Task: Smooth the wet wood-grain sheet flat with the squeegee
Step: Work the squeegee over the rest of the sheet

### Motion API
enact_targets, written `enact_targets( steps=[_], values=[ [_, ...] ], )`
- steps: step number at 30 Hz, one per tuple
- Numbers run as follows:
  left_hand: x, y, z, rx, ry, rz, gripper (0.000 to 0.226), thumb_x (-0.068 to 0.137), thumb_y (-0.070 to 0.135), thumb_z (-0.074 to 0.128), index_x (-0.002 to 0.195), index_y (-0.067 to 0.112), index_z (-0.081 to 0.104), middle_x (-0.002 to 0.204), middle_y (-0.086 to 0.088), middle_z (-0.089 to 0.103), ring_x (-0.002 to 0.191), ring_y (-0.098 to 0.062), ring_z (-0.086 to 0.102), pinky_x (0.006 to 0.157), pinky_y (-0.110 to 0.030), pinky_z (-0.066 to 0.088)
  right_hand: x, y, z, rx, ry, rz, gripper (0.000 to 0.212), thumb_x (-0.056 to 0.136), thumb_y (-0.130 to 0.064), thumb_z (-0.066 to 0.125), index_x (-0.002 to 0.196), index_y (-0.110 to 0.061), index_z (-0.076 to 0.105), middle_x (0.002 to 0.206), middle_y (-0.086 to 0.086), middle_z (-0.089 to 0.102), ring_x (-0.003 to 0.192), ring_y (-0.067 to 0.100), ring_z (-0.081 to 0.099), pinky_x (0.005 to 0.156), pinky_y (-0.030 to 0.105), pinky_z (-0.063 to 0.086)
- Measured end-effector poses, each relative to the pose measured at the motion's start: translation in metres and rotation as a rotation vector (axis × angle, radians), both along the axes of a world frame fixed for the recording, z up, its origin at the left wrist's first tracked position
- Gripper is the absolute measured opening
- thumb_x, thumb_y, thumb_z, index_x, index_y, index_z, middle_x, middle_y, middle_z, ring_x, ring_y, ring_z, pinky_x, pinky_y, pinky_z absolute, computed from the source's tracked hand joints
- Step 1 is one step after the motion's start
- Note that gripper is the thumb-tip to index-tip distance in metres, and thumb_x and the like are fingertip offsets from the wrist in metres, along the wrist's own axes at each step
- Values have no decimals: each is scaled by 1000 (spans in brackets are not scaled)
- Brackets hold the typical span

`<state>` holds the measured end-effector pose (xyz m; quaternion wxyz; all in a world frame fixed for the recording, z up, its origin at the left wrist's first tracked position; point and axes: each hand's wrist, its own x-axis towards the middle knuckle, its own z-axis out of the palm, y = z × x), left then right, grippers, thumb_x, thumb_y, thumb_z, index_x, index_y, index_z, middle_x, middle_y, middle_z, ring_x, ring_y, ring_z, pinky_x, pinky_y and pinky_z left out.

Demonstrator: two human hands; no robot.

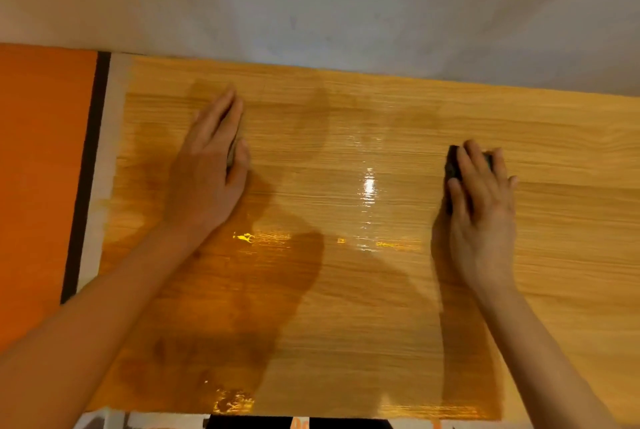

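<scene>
The wet wood-grain sheet (346,290) lies spread across the work surface, glossy with water at its middle and darker along the near left. My right hand (481,213) grips a dark squeegee (452,165) and presses it onto the sheet right of centre; only the tool's dark left edge shows beyond my fingers. My left hand (207,172) lies flat on the sheet's left part with the fingers straight. A small greyish thing shows between its thumb and fingers; what it is cannot be told.
An orange panel (41,168) with a black stripe (88,168) and a pale strip lies left of the sheet. A grey-white wall (346,2) rises behind the far edge. Below the sheet's near edge, bits of patterned surface show.
</scene>
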<state>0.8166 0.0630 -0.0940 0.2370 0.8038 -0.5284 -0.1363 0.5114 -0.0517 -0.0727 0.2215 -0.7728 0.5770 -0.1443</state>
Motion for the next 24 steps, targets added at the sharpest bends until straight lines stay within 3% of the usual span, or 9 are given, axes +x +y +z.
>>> enact_targets(
  steps=[2,7,13,20,22,24],
  values=[
    [1,-3,-3,19,-42,-13,54,107,26,35,157,7,33,167,-4,25,154,-18,21,127,-45,18,10,11,3,40,-55,-24,44,101,-17,39,144,-16,43,155,-1,33,149,22,10,121,46,4],
    [-1,-3,-3,33,-55,-4,57,107,35,31,158,10,30,168,-3,23,155,-21,21,128,-39,14,13,34,2,-17,49,348,46,101,-21,37,147,-20,37,156,-6,29,149,17,10,122,33,0],
    [0,-1,-3,-8,-62,-26,54,107,30,37,155,7,36,166,-6,28,154,-24,24,122,-52,29,56,-76,-7,-55,22,149,42,104,-27,38,144,-18,43,155,0,34,148,23,15,121,40,5],
    [-1,-1,-1,-36,-15,-12,54,105,29,40,154,7,38,164,-6,31,153,-24,28,123,-47,28,13,22,-1,-35,63,449,48,99,-15,44,147,-18,38,156,-3,31,148,21,15,122,38,6],
    [-3,-2,1,-12,8,26,54,104,28,41,155,10,38,165,-2,30,154,-20,26,123,-48,28,15,6,-2,-42,73,517,46,101,-18,43,146,-19,39,155,-3,33,148,19,18,122,35,7],
    [-4,-4,3,-5,25,39,54,104,27,42,156,12,37,166,1,29,154,-16,25,124,-47,27,40,-33,-5,-70,70,434,41,103,-21,39,143,-18,44,152,-1,39,146,20,23,122,33,7]
  ],
)
